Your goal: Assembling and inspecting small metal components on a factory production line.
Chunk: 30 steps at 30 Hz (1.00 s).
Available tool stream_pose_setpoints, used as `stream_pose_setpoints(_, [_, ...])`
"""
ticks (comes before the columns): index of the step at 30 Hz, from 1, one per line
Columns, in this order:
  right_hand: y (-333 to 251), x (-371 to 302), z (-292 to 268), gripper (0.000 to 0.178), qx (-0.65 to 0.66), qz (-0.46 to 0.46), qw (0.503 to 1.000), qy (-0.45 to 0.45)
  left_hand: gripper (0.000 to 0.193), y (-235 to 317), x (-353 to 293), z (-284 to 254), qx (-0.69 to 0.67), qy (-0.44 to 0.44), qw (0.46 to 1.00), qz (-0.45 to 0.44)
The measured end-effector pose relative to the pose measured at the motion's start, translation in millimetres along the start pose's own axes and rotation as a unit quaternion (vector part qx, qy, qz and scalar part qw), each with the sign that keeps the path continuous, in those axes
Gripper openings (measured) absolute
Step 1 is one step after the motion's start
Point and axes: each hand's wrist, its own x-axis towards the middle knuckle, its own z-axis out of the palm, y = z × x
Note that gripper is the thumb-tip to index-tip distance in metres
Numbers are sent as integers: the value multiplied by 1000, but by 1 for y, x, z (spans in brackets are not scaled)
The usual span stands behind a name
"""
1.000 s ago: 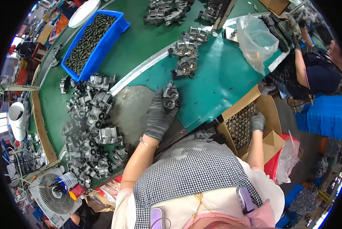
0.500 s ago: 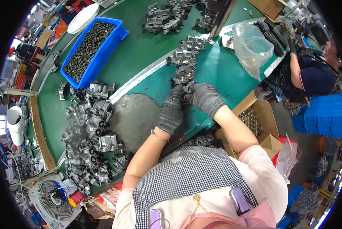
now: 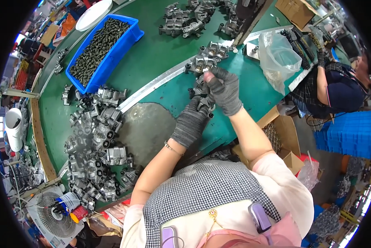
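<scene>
Gripping metal casting [image 3: 202,91] between left hand [image 3: 189,126], right hand [image 3: 223,89].

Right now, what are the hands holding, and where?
Both gloved hands hold one grey metal casting: left hand grips its lower end, right hand its upper side.

A grey cast-metal part [image 3: 202,93], mostly hidden, held just above the green table.

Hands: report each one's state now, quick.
Left hand: closed around the grey metal casting.
Right hand: fingers pinched at the casting's top.
</scene>
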Motion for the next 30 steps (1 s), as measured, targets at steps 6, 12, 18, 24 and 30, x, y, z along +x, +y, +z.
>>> stream_pose_setpoints(6, [-47,9,-33,21,138,7,985,-107,49,-9,-8,2,-112,99,989,3])
stream_pose_setpoints(12, [6,-18,4,16,-152,-198,967,-46,58,-19,0,12,-155,15,987,-48])
stream_pose_setpoints(18, [-26,-16,-48,12,350,40,930,102,60,-1,17,6,-26,54,996,-70])
stream_pose_setpoints(24, [-62,-64,-167,19,-8,-48,989,138,54,7,-35,-70,361,-82,905,-210])
stream_pose_setpoints(30, [61,-182,-302,22,-557,199,770,239,72,-36,-153,-178,351,-52,806,-473])
